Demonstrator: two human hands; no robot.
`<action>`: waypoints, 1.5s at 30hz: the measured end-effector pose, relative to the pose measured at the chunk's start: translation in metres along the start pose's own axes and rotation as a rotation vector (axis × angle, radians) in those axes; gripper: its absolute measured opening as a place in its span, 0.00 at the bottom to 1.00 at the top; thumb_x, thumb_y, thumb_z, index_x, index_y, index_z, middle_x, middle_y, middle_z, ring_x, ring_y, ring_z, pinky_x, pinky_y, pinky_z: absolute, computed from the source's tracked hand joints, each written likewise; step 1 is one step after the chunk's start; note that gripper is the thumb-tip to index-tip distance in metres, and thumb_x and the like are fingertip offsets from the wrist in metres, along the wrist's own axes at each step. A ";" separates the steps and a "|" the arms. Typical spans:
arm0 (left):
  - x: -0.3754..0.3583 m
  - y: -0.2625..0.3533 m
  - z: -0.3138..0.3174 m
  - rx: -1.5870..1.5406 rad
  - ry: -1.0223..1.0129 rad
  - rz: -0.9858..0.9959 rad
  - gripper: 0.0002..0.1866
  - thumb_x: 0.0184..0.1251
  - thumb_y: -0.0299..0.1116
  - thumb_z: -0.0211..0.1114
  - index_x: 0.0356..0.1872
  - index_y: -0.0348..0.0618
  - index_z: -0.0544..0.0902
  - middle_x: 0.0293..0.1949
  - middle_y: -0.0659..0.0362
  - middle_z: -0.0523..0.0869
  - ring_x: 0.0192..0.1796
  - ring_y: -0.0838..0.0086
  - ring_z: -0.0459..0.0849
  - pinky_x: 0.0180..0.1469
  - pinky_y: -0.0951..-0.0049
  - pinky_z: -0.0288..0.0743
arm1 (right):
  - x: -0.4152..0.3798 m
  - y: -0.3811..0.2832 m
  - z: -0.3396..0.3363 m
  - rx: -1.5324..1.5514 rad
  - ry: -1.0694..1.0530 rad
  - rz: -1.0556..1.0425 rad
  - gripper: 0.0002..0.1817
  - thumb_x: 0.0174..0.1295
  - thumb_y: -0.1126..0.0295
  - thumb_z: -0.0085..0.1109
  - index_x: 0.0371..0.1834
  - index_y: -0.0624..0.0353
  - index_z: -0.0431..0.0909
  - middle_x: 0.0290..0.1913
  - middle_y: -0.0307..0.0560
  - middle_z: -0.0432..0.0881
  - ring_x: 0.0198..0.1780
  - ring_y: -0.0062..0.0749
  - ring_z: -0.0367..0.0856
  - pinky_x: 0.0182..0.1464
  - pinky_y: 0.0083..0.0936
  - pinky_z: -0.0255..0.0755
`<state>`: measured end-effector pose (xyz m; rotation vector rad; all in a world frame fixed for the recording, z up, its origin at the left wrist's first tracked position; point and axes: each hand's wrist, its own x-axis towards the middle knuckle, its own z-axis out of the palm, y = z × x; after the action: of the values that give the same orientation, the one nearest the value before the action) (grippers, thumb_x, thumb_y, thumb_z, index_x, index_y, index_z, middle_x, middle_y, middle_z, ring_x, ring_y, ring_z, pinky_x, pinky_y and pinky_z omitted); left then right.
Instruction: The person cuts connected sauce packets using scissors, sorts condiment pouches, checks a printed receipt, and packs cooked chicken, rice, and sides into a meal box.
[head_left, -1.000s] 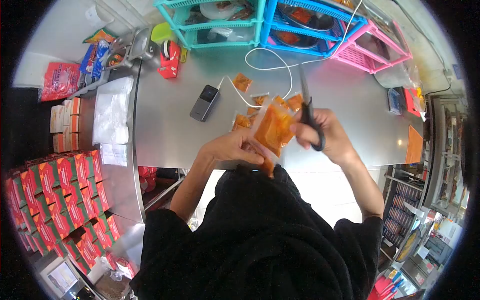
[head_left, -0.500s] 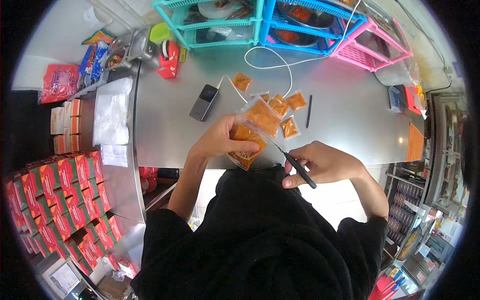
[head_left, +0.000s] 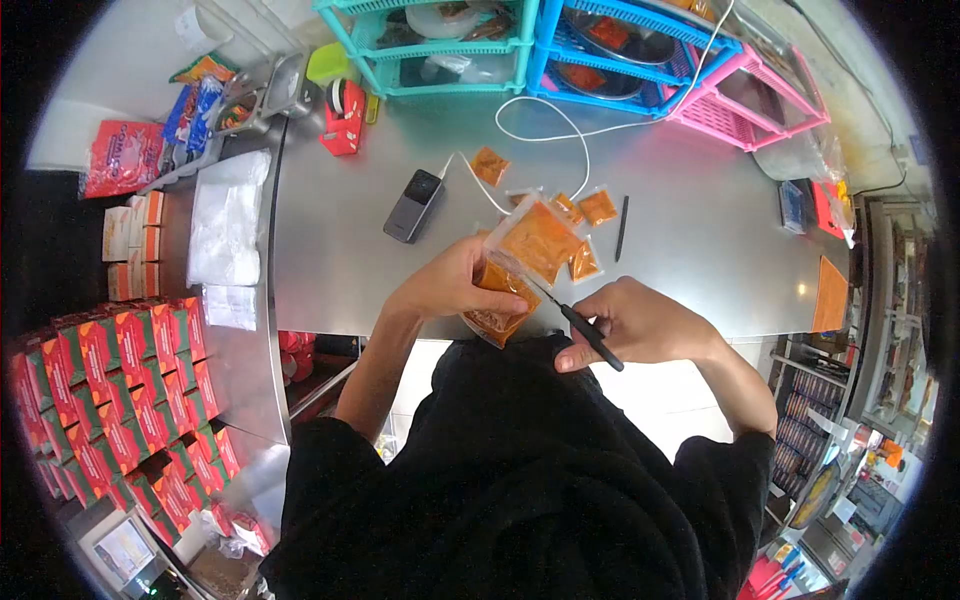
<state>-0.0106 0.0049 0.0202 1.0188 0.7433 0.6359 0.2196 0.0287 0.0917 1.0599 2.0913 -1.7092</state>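
Observation:
My left hand (head_left: 447, 283) is closed on a clear plastic packet (head_left: 500, 300) of orange-brown paste, thumb across its front. Just beyond it, a second orange packet (head_left: 541, 238) stands joined or pressed against it at the upper edge. My right hand (head_left: 645, 322) grips black-handled scissors (head_left: 590, 335), seen nearly edge-on. Their thin metal blades reach left along the strip between the two packets. Smaller packets of the same paste lie behind on the steel table, among them a single packet (head_left: 489, 166) and another packet (head_left: 598, 206).
On the steel table (head_left: 700, 270) lie a dark power bank (head_left: 414, 205) with a white cable, a black pen (head_left: 622, 228) and a red tape dispenser (head_left: 342, 118). Plastic racks, including a blue rack (head_left: 620, 90), stand along the back. Stacked red boxes (head_left: 120, 400) are at left.
The far packet has tipped up and shows more of its face. Both hands have shifted slightly, the scissors a little left and farther from me. The whole view has moved slightly.

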 end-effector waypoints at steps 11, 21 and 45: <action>0.015 -0.022 -0.004 0.080 -0.042 -0.216 0.31 0.44 0.27 0.74 0.53 0.38 0.71 0.45 0.56 0.80 0.48 0.75 0.78 0.50 0.74 0.71 | 0.020 0.012 0.003 0.086 0.031 0.036 0.28 0.48 0.43 0.65 0.14 0.60 0.74 0.11 0.33 0.67 0.15 0.17 0.65 0.18 0.18 0.55; 0.080 -0.117 -0.037 0.494 0.122 -0.156 0.27 0.48 0.37 0.72 0.50 0.39 0.73 0.50 0.54 0.76 0.55 0.64 0.73 0.58 0.68 0.64 | 0.044 0.148 -0.008 0.171 0.376 0.312 0.29 0.46 0.42 0.65 0.21 0.62 0.75 0.17 0.41 0.74 0.24 0.24 0.75 0.27 0.21 0.67; -0.166 0.206 0.016 0.939 -0.113 1.110 0.18 0.62 0.40 0.55 0.53 0.50 0.70 0.50 0.56 0.74 0.54 0.61 0.68 0.56 0.52 0.59 | 0.116 0.122 -0.087 -0.244 1.255 0.264 0.25 0.49 0.54 0.64 0.43 0.61 0.75 0.38 0.52 0.82 0.43 0.44 0.81 0.44 0.36 0.73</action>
<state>-0.1226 -0.0501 0.2541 2.3694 0.2835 1.1878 0.2398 0.1599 -0.0439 2.5653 2.4072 -0.5713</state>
